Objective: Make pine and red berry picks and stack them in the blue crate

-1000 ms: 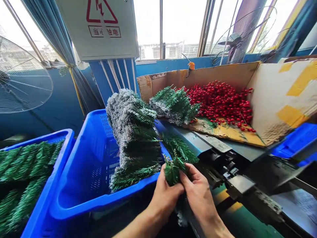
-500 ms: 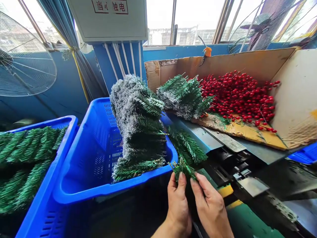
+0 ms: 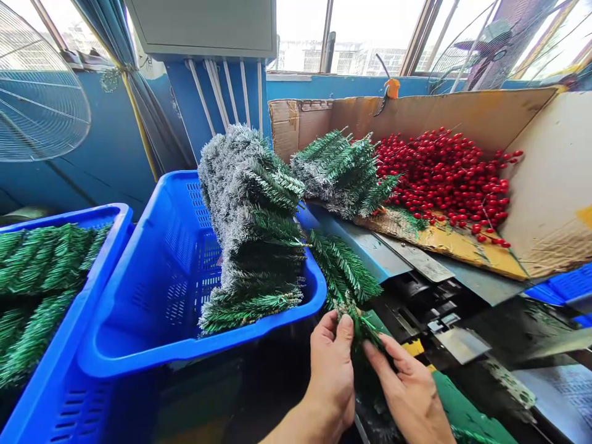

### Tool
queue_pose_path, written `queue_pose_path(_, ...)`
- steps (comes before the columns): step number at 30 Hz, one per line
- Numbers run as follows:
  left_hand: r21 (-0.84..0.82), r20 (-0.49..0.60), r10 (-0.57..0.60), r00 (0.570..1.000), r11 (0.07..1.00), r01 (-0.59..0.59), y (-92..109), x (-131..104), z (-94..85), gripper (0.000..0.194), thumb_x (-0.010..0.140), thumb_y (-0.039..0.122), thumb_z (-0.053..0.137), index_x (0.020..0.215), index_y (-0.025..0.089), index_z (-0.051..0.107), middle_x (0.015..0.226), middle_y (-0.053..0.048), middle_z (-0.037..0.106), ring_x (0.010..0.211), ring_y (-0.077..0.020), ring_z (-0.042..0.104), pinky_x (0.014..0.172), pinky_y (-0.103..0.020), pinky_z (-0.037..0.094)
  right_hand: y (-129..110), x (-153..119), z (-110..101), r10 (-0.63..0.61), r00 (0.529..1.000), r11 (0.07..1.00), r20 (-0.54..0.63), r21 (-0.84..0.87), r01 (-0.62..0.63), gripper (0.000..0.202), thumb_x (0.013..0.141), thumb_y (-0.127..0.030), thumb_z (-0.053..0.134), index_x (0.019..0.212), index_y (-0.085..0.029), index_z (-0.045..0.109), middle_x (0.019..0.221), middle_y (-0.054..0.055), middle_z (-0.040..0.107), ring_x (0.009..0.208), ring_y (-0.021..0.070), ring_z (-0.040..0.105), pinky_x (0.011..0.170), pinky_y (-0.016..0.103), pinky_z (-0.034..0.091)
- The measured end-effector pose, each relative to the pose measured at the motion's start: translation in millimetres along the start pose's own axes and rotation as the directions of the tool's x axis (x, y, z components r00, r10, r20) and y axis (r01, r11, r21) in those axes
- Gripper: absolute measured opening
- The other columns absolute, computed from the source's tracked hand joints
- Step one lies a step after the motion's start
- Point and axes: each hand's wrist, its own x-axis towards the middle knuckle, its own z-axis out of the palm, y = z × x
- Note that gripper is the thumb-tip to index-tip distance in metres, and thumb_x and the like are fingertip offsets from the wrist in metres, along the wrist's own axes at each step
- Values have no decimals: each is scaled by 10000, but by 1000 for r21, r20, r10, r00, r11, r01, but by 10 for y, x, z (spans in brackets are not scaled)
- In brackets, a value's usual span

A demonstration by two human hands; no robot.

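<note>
My left hand is closed, thumb and fingers pinching the stem end of an artificial pine branch. Just right of it, my right hand grips the same green piece lower down between thumb and fingers. Part of the branch hangs below, partly hidden behind my hands. Beyond my fingertips lie loose green pine branches on the metal machine top. To the left, a stack of frosted pine branches leans in a blue plastic crate, its cut ends facing me.
A second blue crate of green branches stands at far left. Behind the machine, a cardboard box holds red berry stems, with more frosted branches beside them. A caged fan is at upper left.
My right hand has moved a little right and down, widening the gap from my left hand. Both still hold the pine branch. The view has shifted slightly.
</note>
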Motion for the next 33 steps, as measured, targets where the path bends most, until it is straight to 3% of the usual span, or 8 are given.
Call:
queue_pose_path(3,-71,13,-30,999,997,31,-20,36,-14,232,808,347,687,960,173,667,983,-74,717,882,-165,643,849,-284,472,-3,7,-41,37,999,999,13,33,-38,503,789,-580,636,1104,-193,702,1092,79,684,1018,280,640,877,324,555)
queue_pose_path(8,-9,101,-77,992,997,78,-42,79,-58,303,778,321,729,1035,168,679,1017,-78,710,807,-110,624,798,-226,466,-30,57,-151,-64,982,998,180,5,64,445,845,-524,602,1124,-190,694,1069,54,694,981,258,653,849,296,564)
queue_pose_path(12,-56,78,-14,997,998,18,-105,107,-25,223,744,301,759,914,169,703,942,-55,715,842,-148,641,860,-288,480,25,60,-127,-151,986,980,-71,-143,140,448,886,-510,543,1152,-173,674,1075,63,691,968,248,662,851,303,563)
queue_pose_path(15,-23,64,3,998,1000,-1,-185,125,17,261,756,330,742,952,160,708,987,-77,711,886,-176,638,905,-331,471,47,22,-56,-366,911,901,-190,-316,296,377,930,-421,502,1178,-179,651,1100,64,681,968,223,665,864,295,556)
queue_pose_path(21,123,7,27,1000,992,-28,-315,149,94,328,802,389,681,1037,160,702,1024,-81,688,863,-148,578,824,-258,449,5,-20,-15,-609,792,697,-43,-505,509,318,982,-287,427,1224,-145,577,1140,106,641,1006,214,635,880,323,540)
queue_pose_path(29,250,79,-11,997,968,-10,-371,78,266,386,848,486,584,1040,170,694,1010,-81,687,852,-162,575,809,-265,446,-10,20,-216,-708,706,624,-2,-471,624,236,965,-164,478,1175,-188,582,1045,92,626,954,170,620,825,257,534)
queue_pose_path(31,226,82,-11,997,974,-8,-390,128,282,358,836,480,605,981,169,706,1012,-82,691,882,-174,589,823,-270,455,-58,56,-276,-699,715,640,5,-443,628,282,962,-136,464,1216,-197,568,1072,93,620,980,166,614,845,254,529)
queue_pose_path(33,188,64,-15,998,982,3,-393,221,277,336,821,465,631,951,165,707,1023,-85,694,926,-183,598,845,-268,461,-119,152,-374,-640,759,669,122,-397,628,302,970,-148,436,1237,-200,567,1117,94,620,1013,168,611,860,258,530)
